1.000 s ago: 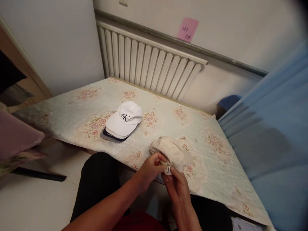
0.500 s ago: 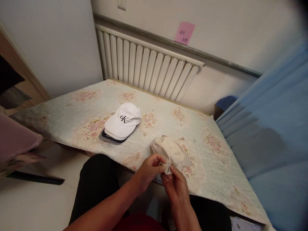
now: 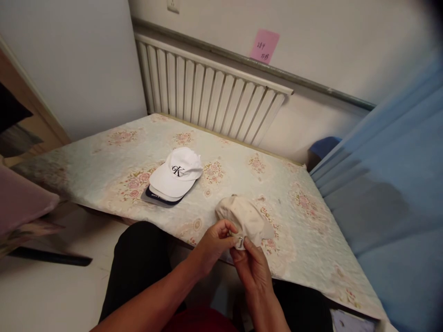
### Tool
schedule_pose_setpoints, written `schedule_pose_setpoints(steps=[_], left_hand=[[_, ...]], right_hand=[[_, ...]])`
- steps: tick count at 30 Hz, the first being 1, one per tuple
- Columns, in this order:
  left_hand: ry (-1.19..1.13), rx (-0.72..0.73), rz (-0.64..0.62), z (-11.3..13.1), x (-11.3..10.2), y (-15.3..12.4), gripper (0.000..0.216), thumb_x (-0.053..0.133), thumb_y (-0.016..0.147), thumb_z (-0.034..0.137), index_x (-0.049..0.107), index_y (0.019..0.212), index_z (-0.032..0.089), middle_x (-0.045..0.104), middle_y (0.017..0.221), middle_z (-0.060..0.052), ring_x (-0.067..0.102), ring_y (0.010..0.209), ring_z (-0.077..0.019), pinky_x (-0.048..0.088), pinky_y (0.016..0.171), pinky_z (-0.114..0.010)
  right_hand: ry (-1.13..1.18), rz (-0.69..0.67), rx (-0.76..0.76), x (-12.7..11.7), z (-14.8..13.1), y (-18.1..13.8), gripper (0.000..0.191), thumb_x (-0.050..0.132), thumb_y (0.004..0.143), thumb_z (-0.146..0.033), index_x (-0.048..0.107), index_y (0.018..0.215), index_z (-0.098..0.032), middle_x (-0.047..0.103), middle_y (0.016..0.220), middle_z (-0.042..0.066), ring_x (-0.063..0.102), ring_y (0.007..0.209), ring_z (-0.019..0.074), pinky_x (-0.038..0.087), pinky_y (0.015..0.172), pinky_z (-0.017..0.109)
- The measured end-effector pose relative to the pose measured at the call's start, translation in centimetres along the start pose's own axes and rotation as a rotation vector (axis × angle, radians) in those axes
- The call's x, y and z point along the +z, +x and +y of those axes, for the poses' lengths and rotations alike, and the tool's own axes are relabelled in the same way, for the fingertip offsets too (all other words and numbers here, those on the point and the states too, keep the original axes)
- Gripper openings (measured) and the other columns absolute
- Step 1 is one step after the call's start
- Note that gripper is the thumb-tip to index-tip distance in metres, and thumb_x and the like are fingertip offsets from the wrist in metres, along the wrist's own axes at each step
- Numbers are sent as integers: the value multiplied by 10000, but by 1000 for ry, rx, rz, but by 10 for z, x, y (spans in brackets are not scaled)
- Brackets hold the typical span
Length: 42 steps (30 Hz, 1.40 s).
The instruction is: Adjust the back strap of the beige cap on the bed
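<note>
A beige baseball cap (image 3: pixel 244 214) lies tilted at the table's front edge, its brim pointing right and its back strap toward me. My left hand (image 3: pixel 218 240) pinches the strap between thumb and forefinger, to the left of a small metal buckle (image 3: pixel 241 242). On the buckle's other side my right hand (image 3: pixel 252 265) is closed on the strap, thumb on top and fingers beneath. Farther left, a white cap (image 3: pixel 178 170) with a black "CK" mark rests on top of other caps, of which a dark brim (image 3: pixel 161 196) shows below.
The caps are on a table (image 3: pixel 242 168) with a flowered cloth. Behind it stands a white radiator (image 3: pixel 211 87) under a wall pipe. A blue curtain (image 3: pixel 387 193) hangs along the right side. At the left is a pink-covered seat (image 3: pixel 24 198).
Both hands stay at the strap and buckle, with hardly any movement of the fingers. The view has shifted very slightly; the caps lie as before.
</note>
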<state>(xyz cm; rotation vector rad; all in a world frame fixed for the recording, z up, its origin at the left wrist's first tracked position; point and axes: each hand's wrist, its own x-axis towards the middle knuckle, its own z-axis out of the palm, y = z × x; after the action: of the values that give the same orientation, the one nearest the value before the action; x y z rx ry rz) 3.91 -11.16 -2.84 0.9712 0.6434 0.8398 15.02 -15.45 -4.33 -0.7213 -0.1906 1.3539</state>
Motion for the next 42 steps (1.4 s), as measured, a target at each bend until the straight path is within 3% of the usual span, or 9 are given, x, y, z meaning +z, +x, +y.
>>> schedule_pose_setpoints(steps=[4, 18, 24, 29, 37, 42], left_hand=[[-12, 4, -14, -3, -3, 0, 140, 604, 708, 161, 514, 815, 169, 542, 694, 40, 479, 652, -85, 335, 636, -221], [-20, -33, -28, -4, -2, 0, 166, 624, 693, 167, 487, 787, 169, 555, 666, 39, 504, 621, -89, 329, 608, -221], [-23, -31, -17, -4, -3, 1, 168, 625, 691, 173, 485, 784, 168, 554, 665, 38, 501, 619, -89, 326, 601, -219], [-2, -38, -22, -5, -3, 0, 158, 606, 689, 161, 482, 788, 168, 543, 651, 45, 482, 600, -81, 324, 588, -218], [41, -38, 34, -3, -1, 2, 156, 579, 659, 130, 460, 750, 173, 499, 615, 65, 452, 562, -63, 316, 542, -195], [3, -25, 4, -6, 1, 3, 157, 536, 666, 113, 426, 748, 189, 535, 566, 62, 504, 510, -85, 358, 519, -206]], right_hand=[[-11, -41, -3, 0, 0, -1, 365, 730, 639, -98, 652, 974, -220, 713, 838, -6, 653, 771, 156, 529, 701, 281], [-50, -19, 41, -4, 3, 3, 201, 725, 643, -123, 684, 832, -177, 716, 803, 17, 639, 732, 146, 512, 656, 252], [-3, -31, 28, -5, 3, 2, 315, 729, 629, -82, 677, 916, -201, 693, 719, -15, 618, 634, 127, 493, 564, 227], [-21, -18, 20, -5, 4, 3, 376, 737, 632, -90, 660, 978, -216, 697, 729, -14, 638, 715, 144, 510, 655, 253], [-86, -27, -22, -5, 6, 3, 412, 743, 637, -118, 632, 1018, -231, 677, 767, -13, 628, 720, 152, 499, 637, 270], [-137, -79, -69, -4, 8, 0, 244, 721, 669, -133, 642, 878, -231, 601, 666, -47, 524, 544, 91, 421, 504, 218]])
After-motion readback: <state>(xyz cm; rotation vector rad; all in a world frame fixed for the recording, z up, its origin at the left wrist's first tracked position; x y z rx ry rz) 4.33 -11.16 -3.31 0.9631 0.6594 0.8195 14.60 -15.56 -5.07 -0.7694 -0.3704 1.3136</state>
